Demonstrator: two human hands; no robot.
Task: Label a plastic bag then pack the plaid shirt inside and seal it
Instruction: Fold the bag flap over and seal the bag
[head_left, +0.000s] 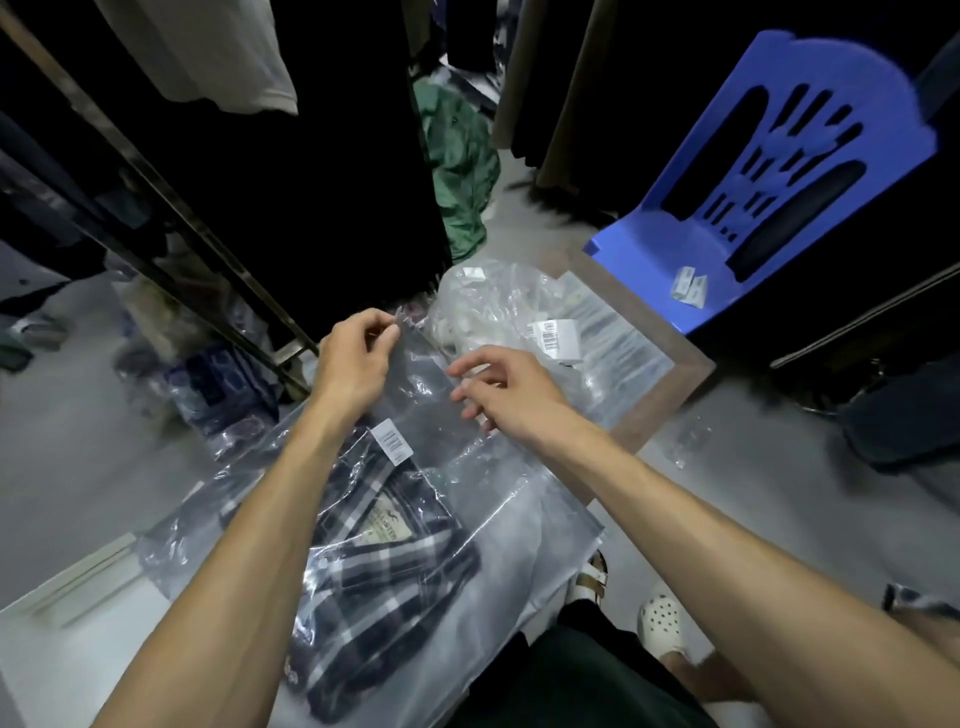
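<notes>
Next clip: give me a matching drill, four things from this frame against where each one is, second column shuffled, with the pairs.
Things:
1. plaid shirt
2. left hand
3. small tags
4. white label

Places:
A. on the blue chair seat
B. pinching the far edge of the bag
C. inside the clear bag
D. stuck on the bag, above the shirt's collar

Pairs: 1-C, 2-B, 3-A, 4-D
</notes>
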